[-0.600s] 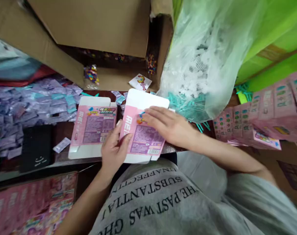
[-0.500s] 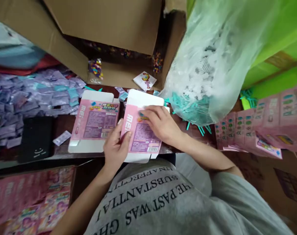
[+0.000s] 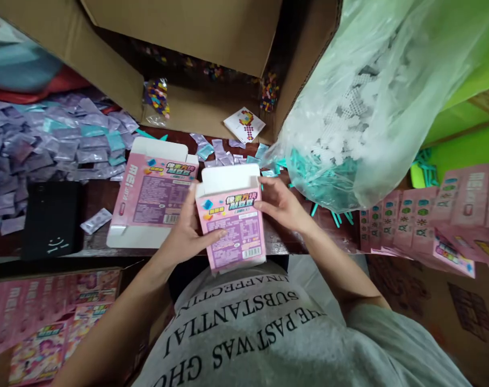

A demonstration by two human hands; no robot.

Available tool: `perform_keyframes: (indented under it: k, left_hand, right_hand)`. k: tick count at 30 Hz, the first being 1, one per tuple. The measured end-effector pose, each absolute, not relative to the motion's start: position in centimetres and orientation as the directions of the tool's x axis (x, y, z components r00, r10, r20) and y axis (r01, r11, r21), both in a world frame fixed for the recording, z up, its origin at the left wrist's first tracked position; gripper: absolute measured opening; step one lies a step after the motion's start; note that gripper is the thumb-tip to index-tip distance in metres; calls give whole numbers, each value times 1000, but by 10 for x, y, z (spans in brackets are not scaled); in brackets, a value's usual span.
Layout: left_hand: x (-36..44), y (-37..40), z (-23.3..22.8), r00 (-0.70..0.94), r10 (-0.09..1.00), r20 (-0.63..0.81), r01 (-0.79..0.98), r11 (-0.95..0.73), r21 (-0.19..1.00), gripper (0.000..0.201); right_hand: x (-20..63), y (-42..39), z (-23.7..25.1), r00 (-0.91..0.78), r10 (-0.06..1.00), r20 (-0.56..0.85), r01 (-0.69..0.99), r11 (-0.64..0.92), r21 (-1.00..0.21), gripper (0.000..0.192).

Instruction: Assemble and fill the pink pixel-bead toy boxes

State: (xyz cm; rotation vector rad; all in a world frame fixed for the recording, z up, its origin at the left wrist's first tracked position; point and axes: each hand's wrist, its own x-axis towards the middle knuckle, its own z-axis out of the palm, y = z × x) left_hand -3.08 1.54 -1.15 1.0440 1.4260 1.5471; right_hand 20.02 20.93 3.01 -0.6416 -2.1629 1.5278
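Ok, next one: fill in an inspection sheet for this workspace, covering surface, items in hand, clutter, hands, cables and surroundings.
Surface: dark brown tabletop.
Items in hand: pink carton, white flap at its top; second carton lies to its left.
Clutter: heaped sachets, black flat item, clear bag of white and teal pieces.
Hands: left hand grips the pink carton's left side; right hand touches its upper right edge.
Cables: nothing seen.
Surroundings: cardboard box beyond; more pink packaging at right.
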Motion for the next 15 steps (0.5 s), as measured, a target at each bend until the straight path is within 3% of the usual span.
perform_keyframes:
  k: [3,6,9,10,13,15]
  left_hand:
    - [-39,15,-17,-250,967,39,53,-27,998,68]
    - [-43,21,-13,-286,953,96,227,-30,973,31]
    - [-39,32,-7,-386,910,153,327,-20,945,27]
    - [-37,35,-6,-424,892,155,301,-23,953,26]
    - [-35,39,-3,-471,870,147,191,-62,980,51]
    - [-36,39,1,-408,899,157,235,-63,970,40]
  right_hand:
    - [213,206,11,-847,528,-63,99,39,-994,67]
    - [219,208,17,-892,451,-36,99,119,-988,40]
    - [219,211,24,-866,494,74,89,300,-950,23]
    - [218,211,24,-837,534,118,83,338,-937,24]
    - [215,208,18,-740,633,228,2,341,-940,43]
    - [214,207,15,-750,614,247,-55,315,-948,42]
